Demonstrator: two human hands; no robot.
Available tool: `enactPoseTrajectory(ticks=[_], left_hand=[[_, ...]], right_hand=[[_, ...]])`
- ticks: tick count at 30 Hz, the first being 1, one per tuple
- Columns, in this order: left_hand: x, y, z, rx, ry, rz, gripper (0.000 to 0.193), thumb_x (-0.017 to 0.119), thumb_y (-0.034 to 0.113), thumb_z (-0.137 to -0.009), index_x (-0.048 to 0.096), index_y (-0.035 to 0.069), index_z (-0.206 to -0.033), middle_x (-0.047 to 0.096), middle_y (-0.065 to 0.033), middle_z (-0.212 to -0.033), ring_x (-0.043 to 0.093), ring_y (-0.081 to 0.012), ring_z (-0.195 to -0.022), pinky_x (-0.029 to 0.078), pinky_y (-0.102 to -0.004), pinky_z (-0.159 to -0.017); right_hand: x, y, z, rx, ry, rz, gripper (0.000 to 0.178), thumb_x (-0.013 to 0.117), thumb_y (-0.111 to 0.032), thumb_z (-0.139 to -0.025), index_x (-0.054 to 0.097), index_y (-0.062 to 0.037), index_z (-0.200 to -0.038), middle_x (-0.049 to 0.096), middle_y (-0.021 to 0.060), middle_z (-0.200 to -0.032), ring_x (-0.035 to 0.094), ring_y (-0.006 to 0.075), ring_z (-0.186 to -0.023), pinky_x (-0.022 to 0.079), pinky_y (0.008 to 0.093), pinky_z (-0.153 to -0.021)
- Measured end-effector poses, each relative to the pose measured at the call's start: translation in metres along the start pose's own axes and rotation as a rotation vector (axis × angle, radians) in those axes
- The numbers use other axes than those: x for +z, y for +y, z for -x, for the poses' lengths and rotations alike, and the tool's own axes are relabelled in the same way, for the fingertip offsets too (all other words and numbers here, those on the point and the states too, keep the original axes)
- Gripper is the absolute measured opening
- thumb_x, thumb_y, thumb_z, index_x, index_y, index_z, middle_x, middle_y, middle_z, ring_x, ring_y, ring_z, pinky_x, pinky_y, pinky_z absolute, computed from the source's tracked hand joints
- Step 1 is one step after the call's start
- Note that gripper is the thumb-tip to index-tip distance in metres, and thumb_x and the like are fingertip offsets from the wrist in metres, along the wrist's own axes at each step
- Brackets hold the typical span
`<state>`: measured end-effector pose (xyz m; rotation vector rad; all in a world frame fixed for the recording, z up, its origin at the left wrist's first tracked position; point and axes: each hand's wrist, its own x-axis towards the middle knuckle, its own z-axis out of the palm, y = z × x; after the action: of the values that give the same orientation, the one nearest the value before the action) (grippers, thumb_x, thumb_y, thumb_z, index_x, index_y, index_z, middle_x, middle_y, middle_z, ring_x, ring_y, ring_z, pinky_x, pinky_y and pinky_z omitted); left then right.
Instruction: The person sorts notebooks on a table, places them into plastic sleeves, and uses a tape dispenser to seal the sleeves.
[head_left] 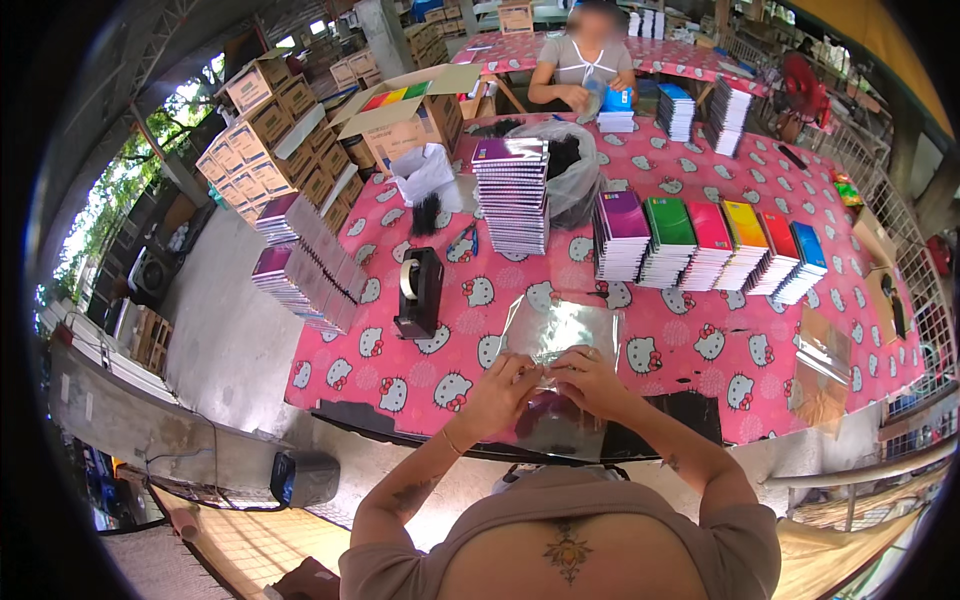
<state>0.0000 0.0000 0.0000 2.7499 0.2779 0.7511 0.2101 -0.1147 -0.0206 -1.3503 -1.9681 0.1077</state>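
A shiny clear plastic sheet or sleeve (563, 325) lies at the table's near edge in front of me. My left hand (505, 393) is closed in a pinch on it, its fingertips near the middle. Beside it, my right hand (592, 382) pinches the same plastic, fingers bent and almost meeting the left ones. Something purple shows dimly through the plastic below my hands; what it is I cannot make out. A black tape dispenser (419, 294) with a roll of tape stands to the left of the plastic.
A tall stack of purple spiral notebooks (511, 196) stands beyond, with further stacks (300, 262) at left. Several coloured stacks (710, 240) line the right. Scissors (463, 243), a clear plastic bag (573, 190) and an open carton (418, 115) sit farther back. A person (585, 70) handles notebooks across the table.
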Motion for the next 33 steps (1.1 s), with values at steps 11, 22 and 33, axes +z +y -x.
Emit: enactPoseTrajectory(ticks=[11,22,33], left_hand=[[0.003,-0.006,-0.042,-0.345,-0.317,0.054,0.032,0.077,0.015,-0.078,0.066,0.006,-0.106,0.066,-0.0133,-0.092,0.064,-0.032,-0.091,0.051,-0.0422,-0.073],[0.047,-0.133,0.012,-0.557,0.278,0.204,0.063,0.08,0.037,-0.081,0.054,0.001,-0.125,0.062,-0.0157,-0.108,0.058,-0.0267,-0.104,0.048,-0.0414,-0.086],[-0.048,-0.252,0.077,-1.068,0.62,0.954,0.016,0.074,0.02,-0.087,0.069,0.006,-0.095,0.059,0.0025,-0.073,0.048,-0.0068,-0.057,0.045,-0.0239,-0.057]], right_hand=[[0.009,-0.002,-0.015,0.411,-0.047,-0.111,0.05,0.075,-0.013,-0.08,0.053,-0.0068,-0.124,0.061,0.0131,-0.109,0.059,0.0351,-0.102,0.048,0.0428,-0.088],[0.028,0.004,-0.015,0.805,0.193,-0.767,0.036,0.073,-0.005,-0.086,0.054,-0.0049,-0.116,0.058,0.0049,-0.109,0.056,0.0131,-0.099,0.05,0.0273,-0.085],[0.033,0.006,-0.009,0.81,0.262,-0.809,0.034,0.072,-0.006,-0.087,0.055,-0.0045,-0.117,0.059,0.0036,-0.107,0.056,0.0115,-0.099,0.048,0.0272,-0.087]])
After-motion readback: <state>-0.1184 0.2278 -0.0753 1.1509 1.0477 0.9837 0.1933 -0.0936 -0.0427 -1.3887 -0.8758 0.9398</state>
